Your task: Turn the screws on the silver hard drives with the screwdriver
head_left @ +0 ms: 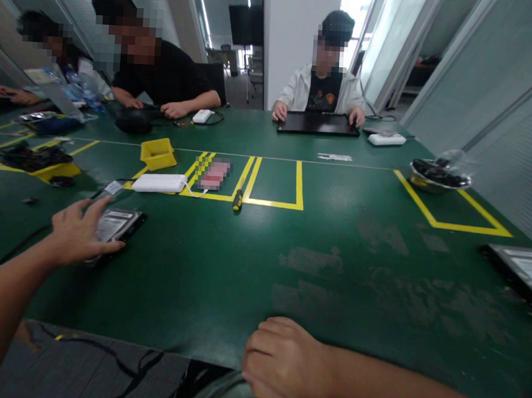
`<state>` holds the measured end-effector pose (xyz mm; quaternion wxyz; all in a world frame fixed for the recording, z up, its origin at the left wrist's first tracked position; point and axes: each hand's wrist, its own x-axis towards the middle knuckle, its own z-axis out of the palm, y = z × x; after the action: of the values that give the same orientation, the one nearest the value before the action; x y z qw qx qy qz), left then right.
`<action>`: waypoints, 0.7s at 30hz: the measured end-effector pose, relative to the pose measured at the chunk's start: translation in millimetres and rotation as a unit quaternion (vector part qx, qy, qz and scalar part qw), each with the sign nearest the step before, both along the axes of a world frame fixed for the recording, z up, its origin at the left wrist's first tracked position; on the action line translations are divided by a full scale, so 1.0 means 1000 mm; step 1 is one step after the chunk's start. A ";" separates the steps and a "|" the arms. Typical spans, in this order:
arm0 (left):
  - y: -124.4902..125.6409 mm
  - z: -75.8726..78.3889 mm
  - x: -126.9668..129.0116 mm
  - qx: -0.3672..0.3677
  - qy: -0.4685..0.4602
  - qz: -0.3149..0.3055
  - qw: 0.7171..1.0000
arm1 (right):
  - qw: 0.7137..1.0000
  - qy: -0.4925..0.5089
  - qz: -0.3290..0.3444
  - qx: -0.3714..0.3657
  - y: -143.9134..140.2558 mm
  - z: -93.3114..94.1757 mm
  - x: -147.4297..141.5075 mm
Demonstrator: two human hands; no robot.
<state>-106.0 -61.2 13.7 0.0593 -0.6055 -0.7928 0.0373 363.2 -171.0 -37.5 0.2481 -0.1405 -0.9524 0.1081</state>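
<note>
A hard drive (119, 225) with a pale label lies on the green table at the left. My left hand (81, 233) is over its left part with the fingers spread and the thumb stretched across its near side; whether the fingertips press on it is hard to see. At the table's near edge, my right hand (283, 362) rests with its fingers curled into a fist, and nothing shows sticking out of it. Far from both hands, another hard drive (525, 269) sits at the right edge of the view.
A white power bank (159, 183), yellow-handled screwdriver (237, 202) and yellow bin (157, 154) are beyond the left drive. Cables fill another bin (55, 172). A metal bowl (436, 176) stands far right. A person (320, 94) opposite holds a black panel (318, 123); others sit left.
</note>
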 end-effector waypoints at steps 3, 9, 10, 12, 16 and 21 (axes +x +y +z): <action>0.001 0.004 -0.012 -0.012 -0.003 -0.020 1.000 | 1.000 0.003 0.000 -0.003 0.000 0.001 0.000; 0.010 0.002 -0.038 -0.007 0.006 -0.029 1.000 | 1.000 0.016 0.001 -0.005 0.001 0.001 -0.001; 0.012 0.002 -0.041 -0.005 0.007 -0.031 0.999 | 1.000 0.019 0.002 -0.006 0.001 0.001 -0.001; 0.016 0.000 -0.047 0.000 0.009 -0.037 0.999 | 1.000 0.019 0.001 -0.006 0.001 0.001 -0.001; 0.022 -0.003 -0.059 -0.008 0.020 -0.052 0.998 | 1.000 0.002 0.002 -0.004 0.001 -0.001 -0.001; 0.038 0.005 -0.062 -0.017 0.049 -0.089 0.995 | 1.000 -0.007 0.001 -0.009 0.002 -0.001 -0.001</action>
<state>-168.2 -23.0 19.1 0.0910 -0.6720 -0.7311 0.0751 362.1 -169.5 -38.6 0.2397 -0.1427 -0.9534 0.1153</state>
